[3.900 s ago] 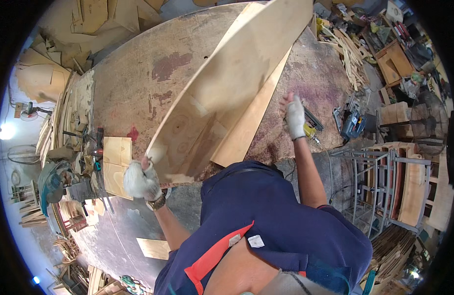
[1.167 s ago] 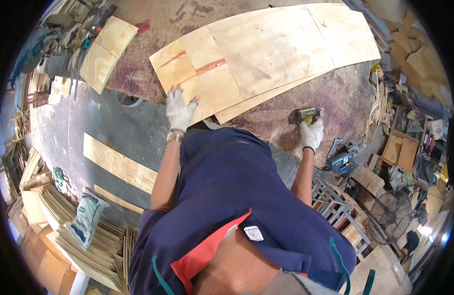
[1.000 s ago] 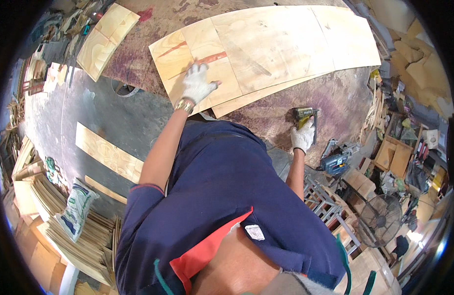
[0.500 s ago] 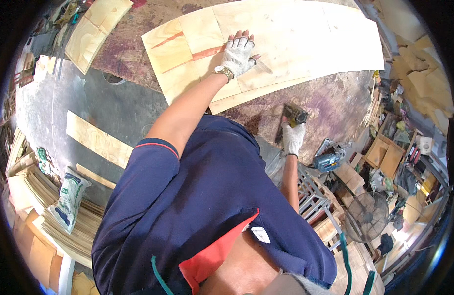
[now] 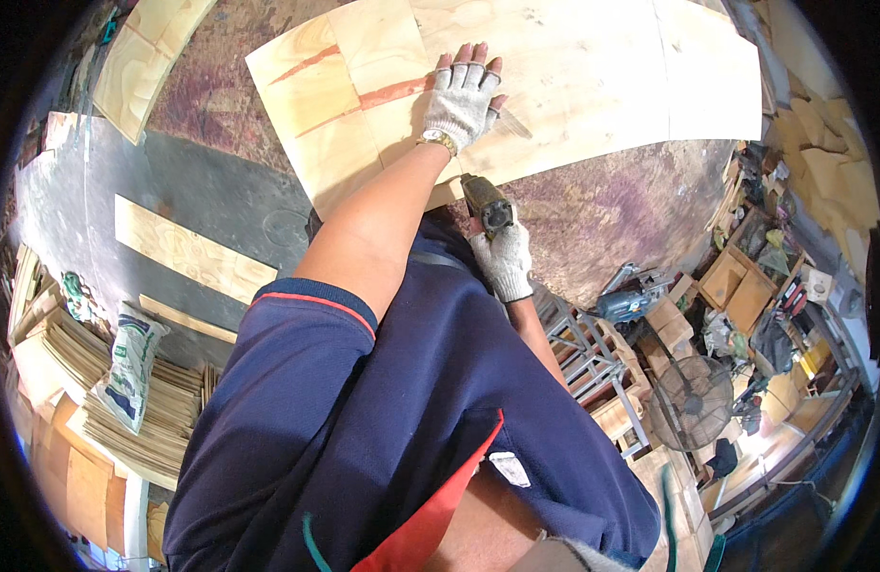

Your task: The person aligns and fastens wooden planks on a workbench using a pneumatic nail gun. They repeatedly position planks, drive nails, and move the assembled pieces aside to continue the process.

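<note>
A broad plywood panel [image 5: 564,86] lies flat on the desk [image 5: 631,200], its left end reaching the near edge and its right end toward the far right corner. The left hand [image 5: 461,103] is pressed palm-down on it, fingers spread and straight, gripping nothing. The right hand [image 5: 505,257] has its fingers wrapped round a nail gun [image 5: 486,202] at the panel's near edge; whether the tool touches the wood cannot be told.

As a judgement, laying the panel over a lower board [image 5: 447,194], of which only a small part shows, looks done, and the panel is being steadied. Fastening seems to be what is left; any nails already in are too small to make out.

Counted: one broad panel, with three reddish streaks near its left end; one lower board that can be seen; one nail gun; one blue jigsaw [image 5: 631,300] at the desk's near right corner; one smaller plywood piece [image 5: 149,62] at the desk's left end. On the floor to the left lie two pieces, a wide plywood strip [image 5: 192,248] and a narrow strip [image 5: 187,317]. Beyond the desk's right side stands one fan [image 5: 690,402].
</note>
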A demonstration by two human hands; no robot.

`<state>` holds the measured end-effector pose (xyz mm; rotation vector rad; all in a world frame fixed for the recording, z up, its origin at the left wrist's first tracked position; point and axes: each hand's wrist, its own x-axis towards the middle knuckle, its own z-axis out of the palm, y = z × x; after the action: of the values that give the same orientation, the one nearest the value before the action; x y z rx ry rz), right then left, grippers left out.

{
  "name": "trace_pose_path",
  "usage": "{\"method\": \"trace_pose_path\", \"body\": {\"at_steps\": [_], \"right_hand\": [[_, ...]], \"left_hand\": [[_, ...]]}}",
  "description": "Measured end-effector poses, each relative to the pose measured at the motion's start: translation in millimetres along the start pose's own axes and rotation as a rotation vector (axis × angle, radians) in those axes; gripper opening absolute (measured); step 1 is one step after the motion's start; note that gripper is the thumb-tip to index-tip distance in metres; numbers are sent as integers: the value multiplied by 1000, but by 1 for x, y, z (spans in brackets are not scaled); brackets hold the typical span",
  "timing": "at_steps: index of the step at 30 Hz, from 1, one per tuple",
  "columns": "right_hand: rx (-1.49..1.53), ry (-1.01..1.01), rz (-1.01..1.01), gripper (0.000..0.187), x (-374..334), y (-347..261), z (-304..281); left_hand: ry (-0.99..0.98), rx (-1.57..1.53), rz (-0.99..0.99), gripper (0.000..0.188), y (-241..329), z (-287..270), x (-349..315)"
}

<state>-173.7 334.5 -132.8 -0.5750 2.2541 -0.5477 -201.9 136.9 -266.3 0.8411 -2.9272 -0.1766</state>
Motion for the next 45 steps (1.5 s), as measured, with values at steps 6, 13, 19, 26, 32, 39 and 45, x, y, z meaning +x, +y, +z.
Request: {"method": "trace_pose_path", "body": {"at_steps": [6,13,19,26,32,39,45], "right_hand": [[-70,-15,37,64,5,10,10],[-103,-35,35,63,9,5,12],[-124,-10,61,62,12,-3,15],[-175,41,31,58,10,-9,16],[-267,-24,35,56,16,-12,10],[-248,-11,2,51,21,-30,-3],[-297,-122,-50,51,46,-53,-26]], "left_hand": [[-4,15,11,65,-1,1,-1],[11,-9,1,64,-2,0,0],[41,-30,-2,63,-3,0,-1],[214,-459,30,70,-42,-13,-8],[401,-213,-833,73,-176,-54,-94],[-29,-866,-1031,74,-248,-54,-120],[-195,-783,-804,74,-255,-47,-114]]}}
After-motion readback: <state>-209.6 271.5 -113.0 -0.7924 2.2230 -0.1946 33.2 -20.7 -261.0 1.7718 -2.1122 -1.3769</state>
